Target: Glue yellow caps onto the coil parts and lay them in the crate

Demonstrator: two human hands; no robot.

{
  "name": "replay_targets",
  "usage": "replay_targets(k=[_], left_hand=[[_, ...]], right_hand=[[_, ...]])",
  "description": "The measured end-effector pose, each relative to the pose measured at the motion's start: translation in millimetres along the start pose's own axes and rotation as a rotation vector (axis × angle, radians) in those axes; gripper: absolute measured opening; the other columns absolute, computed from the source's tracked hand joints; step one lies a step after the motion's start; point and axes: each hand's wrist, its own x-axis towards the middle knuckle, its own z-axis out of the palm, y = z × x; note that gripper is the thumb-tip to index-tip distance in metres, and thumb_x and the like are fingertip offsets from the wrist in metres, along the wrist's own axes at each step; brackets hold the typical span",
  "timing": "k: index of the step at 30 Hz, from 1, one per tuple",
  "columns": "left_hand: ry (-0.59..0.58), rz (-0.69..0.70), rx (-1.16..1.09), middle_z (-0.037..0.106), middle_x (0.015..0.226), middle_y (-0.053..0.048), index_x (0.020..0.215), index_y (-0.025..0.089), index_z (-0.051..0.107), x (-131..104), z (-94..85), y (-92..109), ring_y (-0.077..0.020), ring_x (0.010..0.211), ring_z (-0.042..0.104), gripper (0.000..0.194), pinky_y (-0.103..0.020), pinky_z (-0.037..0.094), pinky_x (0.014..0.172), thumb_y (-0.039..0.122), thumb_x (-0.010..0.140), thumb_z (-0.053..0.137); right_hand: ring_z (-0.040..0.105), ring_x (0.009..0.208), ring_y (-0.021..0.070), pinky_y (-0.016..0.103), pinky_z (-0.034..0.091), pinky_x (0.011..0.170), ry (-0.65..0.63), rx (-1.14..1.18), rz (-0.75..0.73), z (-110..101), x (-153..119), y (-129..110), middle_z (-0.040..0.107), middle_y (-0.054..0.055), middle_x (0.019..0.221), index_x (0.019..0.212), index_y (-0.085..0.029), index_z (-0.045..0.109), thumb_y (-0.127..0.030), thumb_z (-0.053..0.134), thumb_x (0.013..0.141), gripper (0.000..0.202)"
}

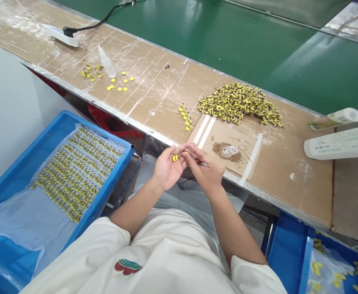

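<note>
My left hand (168,169) is turned palm up in front of the table's edge, with small yellow discs (175,158) lying on its curled fingers. Close against it, my right hand (209,171) is closed in a pinch at the left fingertips. A bit of yellow (186,153) shows at that pinch, mostly covered by fingers. Just beyond the hands, a short row of small yellow-and-dark pieces (185,116) stands on the cardboard. A small clear cup (229,151) sits on a stained cardboard sheet (207,141), with a thin stick (246,154) beside it.
A large heap of yellow-and-dark pieces (240,102) lies behind the sheet. Further left are a white squeeze bottle (107,63), loose yellow discs (125,81) and a power strip (61,36). A blue tray (117,163) holds rows of pieces. Cylindrical containers (341,143) lie right.
</note>
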Motion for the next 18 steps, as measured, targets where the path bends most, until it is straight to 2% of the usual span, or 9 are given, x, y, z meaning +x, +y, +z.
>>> replay_targets(k=[3, 5, 7, 11, 13, 15, 18], left_hand=[[-0.004, -0.021, 0.022, 0.070, 0.109, -0.015, 0.101, 0.007, 0.069, 1.3, -2.6, 0.6, -0.0157, 0.090, 0.067, 0.031, -0.027, 0.051, 0.083, 0.023, 0.087, 0.047], [-0.010, -0.009, 0.063, 0.070, 0.108, -0.013, 0.102, 0.009, 0.069, 1.5, -4.1, -0.7, -0.0175, 0.093, 0.066, 0.027, -0.029, 0.051, 0.081, 0.020, 0.086, 0.051], [-0.029, 0.010, 0.109, 0.070, 0.106, -0.011, 0.103, 0.012, 0.070, 0.6, -5.2, -3.0, -0.0171, 0.091, 0.066, 0.024, -0.029, 0.051, 0.080, 0.020, 0.086, 0.055], [-0.075, -0.015, 0.198, 0.071, 0.092, -0.007, 0.104, 0.013, 0.071, -2.9, -6.5, -9.4, -0.0113, 0.075, 0.065, 0.025, -0.025, 0.051, 0.075, 0.020, 0.080, 0.066], [-0.076, -0.015, 0.217, 0.072, 0.094, -0.006, 0.103, 0.013, 0.071, -3.9, -7.1, -13.5, -0.0090, 0.072, 0.065, 0.028, -0.023, 0.050, 0.076, 0.017, 0.076, 0.071], [-0.070, 0.010, 0.216, 0.071, 0.095, -0.005, 0.101, 0.014, 0.071, -3.8, -8.3, -18.2, -0.0079, 0.071, 0.064, 0.029, -0.022, 0.050, 0.074, 0.017, 0.072, 0.075], [-0.083, 0.056, 0.211, 0.069, 0.082, -0.002, 0.098, 0.017, 0.070, -3.6, -10.3, -24.8, -0.0082, 0.065, 0.062, 0.029, -0.022, 0.050, 0.065, 0.024, 0.070, 0.078]], right_hand=[[0.071, 0.072, 0.0189, 0.031, 0.060, 0.061, -0.033, 0.311, 0.322, -5.0, 3.2, -6.4, 0.075, 0.004, 0.093, 0.110, -0.023, 0.069, -0.037, 0.073, 0.076, 0.037], [0.068, 0.059, 0.0155, 0.023, 0.053, 0.046, -0.049, 0.481, 0.500, -9.8, 6.7, -9.8, 0.075, 0.004, 0.081, 0.108, -0.020, 0.069, -0.038, 0.077, 0.071, 0.042], [0.066, 0.054, 0.0130, 0.017, 0.047, 0.040, -0.058, 0.606, 0.606, -14.6, 9.2, -12.2, 0.074, 0.004, 0.075, 0.105, -0.019, 0.069, -0.036, 0.081, 0.066, 0.045], [0.059, 0.044, 0.0094, 0.015, 0.042, 0.036, -0.051, 0.712, 0.701, -20.6, 8.3, -16.8, 0.070, 0.000, 0.062, 0.105, -0.018, 0.068, -0.032, 0.084, 0.061, 0.049], [0.055, 0.039, 0.0081, 0.014, 0.040, 0.034, -0.035, 0.731, 0.722, -20.9, 5.4, -19.3, 0.066, -0.002, 0.055, 0.103, -0.018, 0.067, -0.033, 0.085, 0.059, 0.049], [0.050, 0.036, 0.0060, 0.014, 0.038, 0.033, -0.012, 0.767, 0.743, -19.4, 2.0, -21.2, 0.065, -0.004, 0.055, 0.099, -0.019, 0.067, -0.033, 0.086, 0.059, 0.047], [0.046, 0.034, 0.0034, 0.014, 0.036, 0.032, -0.002, 0.815, 0.771, -15.6, -2.5, -22.0, 0.067, -0.003, 0.059, 0.096, -0.019, 0.065, -0.036, 0.085, 0.059, 0.045]])
